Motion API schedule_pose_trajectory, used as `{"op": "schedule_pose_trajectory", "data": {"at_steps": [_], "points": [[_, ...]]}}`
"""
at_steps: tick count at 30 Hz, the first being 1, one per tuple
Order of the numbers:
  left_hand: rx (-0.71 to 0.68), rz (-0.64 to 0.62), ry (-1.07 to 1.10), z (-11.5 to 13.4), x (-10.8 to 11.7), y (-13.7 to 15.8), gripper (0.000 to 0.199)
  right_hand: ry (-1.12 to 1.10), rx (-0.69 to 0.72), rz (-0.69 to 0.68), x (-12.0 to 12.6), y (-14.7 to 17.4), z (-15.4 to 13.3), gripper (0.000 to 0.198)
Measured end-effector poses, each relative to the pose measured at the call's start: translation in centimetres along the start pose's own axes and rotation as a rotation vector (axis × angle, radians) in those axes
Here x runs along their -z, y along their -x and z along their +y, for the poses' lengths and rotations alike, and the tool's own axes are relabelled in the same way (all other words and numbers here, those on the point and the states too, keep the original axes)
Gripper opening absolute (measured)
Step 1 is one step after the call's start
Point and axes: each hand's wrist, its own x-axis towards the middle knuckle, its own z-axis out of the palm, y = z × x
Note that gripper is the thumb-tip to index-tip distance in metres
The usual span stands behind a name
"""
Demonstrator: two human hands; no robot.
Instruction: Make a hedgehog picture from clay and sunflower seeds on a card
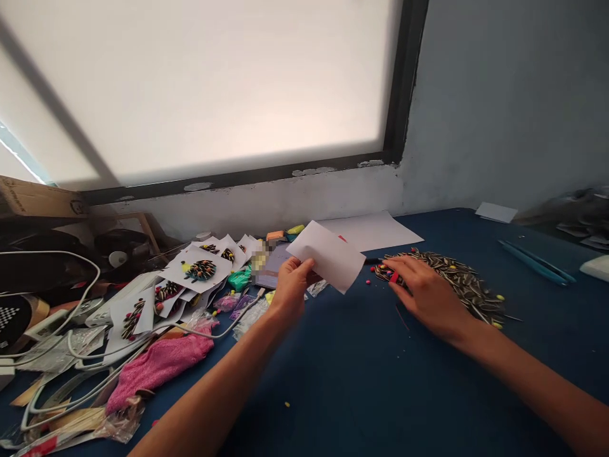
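Observation:
My left hand [291, 287] pinches the corner of a small white paper card [328, 257] between thumb and fingers, holding it tilted above the table. No picture shows on the side facing me. Over the left edge of a heap of striped sunflower seeds [459, 279], my right hand [423, 295] has its thumb and index finger apart. A red item [394, 278] shows in that gap; whether it is touched, I cannot tell. Just beyond the fingertips is a dark, pen-like stick [373, 261]. Small coloured pieces lie among the seeds.
Cards decorated with seeds [197, 270] pile up at left, near a pink cloth [162, 367], white cables and plastic bags. A large white sheet [371, 231] lies by the wall. Blue tweezers [537, 263] rest at right. One yellow piece [287, 404] sits in front.

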Motion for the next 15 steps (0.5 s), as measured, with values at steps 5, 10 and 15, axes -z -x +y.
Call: {"op": "schedule_pose_trajectory", "data": {"at_steps": [5,10,15], "points": [[-0.002,-0.163,-0.083,2.1,0.4,0.7,0.04,0.01,-0.198,-0.294,2.8,-0.6,0.3,0.028],[0.198,-0.511,-0.385,2.5,-0.3,2.5,0.035,0.038,-0.225,-0.569,3.6,-0.5,-0.9,0.008],[0.248,-0.554,-0.725,2.4,-0.4,3.4,0.026,0.103,-0.209,-0.631,2.3,-0.1,-1.0,0.022]]}}
